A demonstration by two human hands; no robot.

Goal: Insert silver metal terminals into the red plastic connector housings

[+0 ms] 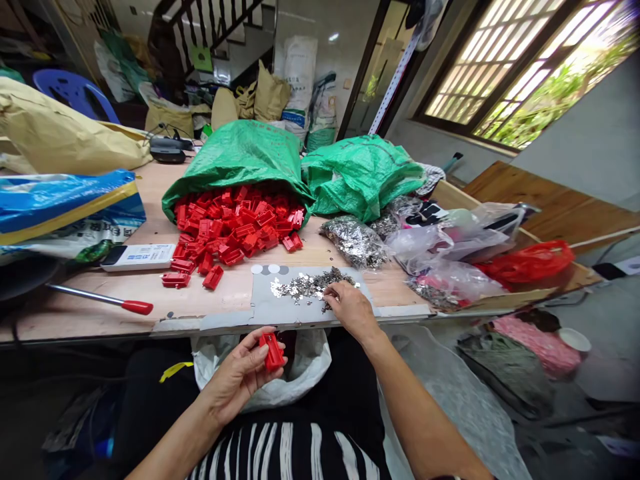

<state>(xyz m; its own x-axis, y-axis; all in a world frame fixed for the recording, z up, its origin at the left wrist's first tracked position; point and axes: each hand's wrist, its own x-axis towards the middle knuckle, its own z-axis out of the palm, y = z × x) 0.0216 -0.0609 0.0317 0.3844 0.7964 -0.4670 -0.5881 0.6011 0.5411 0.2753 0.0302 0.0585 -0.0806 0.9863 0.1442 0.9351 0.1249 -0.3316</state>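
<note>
My left hand (245, 367) holds a small red plastic part (271, 351), a block with a hollow channel, just in front of the table edge. My right hand (351, 308) reaches over the table with its fingers pinched together at the right end of a pile of small shiny metal pieces (305, 287). What lies between those fingertips is too small to make out. The metal pieces are spread on a grey mat (263, 307). Behind it, many similar red parts (240, 223) spill from the mouth of a green woven sack (245, 153).
A second green sack (360, 173) and a clear bag of metal pieces (355, 241) stand behind the mat. Plastic bags fill a tray at right. A red-tipped lever (135, 307) juts out at left, near a white box (140, 257). A white sack (310, 373) hangs open below the edge.
</note>
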